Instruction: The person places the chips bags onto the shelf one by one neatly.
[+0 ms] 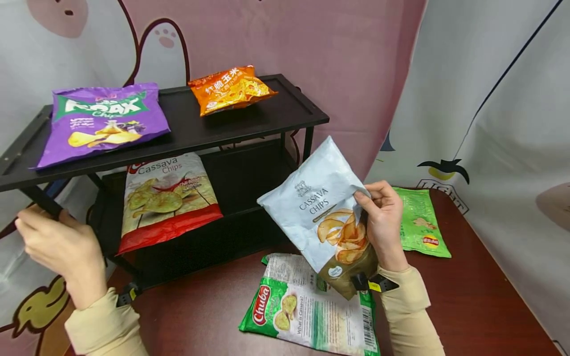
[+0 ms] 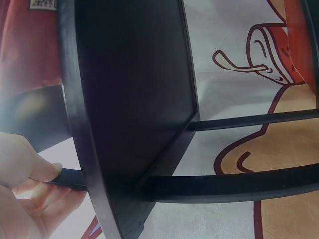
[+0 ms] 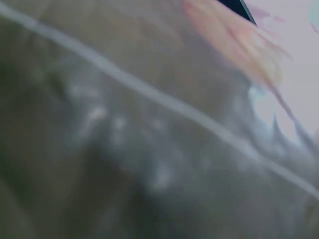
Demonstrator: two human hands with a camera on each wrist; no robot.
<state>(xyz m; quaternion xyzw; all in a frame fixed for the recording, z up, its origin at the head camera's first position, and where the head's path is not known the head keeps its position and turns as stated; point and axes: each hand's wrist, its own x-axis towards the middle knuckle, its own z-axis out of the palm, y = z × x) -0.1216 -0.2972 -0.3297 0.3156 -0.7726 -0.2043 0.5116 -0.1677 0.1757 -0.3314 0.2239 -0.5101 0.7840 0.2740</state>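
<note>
My right hand (image 1: 386,225) pinches the edge of a pale blue and brown bag of cassava chips (image 1: 307,205), tilted in front of the rack. The back of this bag (image 3: 149,159) fills the right wrist view, blurred. At the left, my left hand (image 1: 67,244) grips a leg of the black two-tier rack (image 1: 249,133). In the left wrist view, thumb and fingers (image 2: 47,172) close around that dark leg (image 2: 72,179). Below the held bag, a green and white Chuba chip bag (image 1: 311,316) lies on the table, partly covered by it.
On the top shelf lie a purple chip bag (image 1: 104,116) and an orange snack bag (image 1: 231,91). A red and cream cassava chip bag (image 1: 169,198) leans on the lower shelf. Behind my right hand, a green bag (image 1: 423,222) lies on the brown table (image 1: 485,291). Printed cloth hangs behind.
</note>
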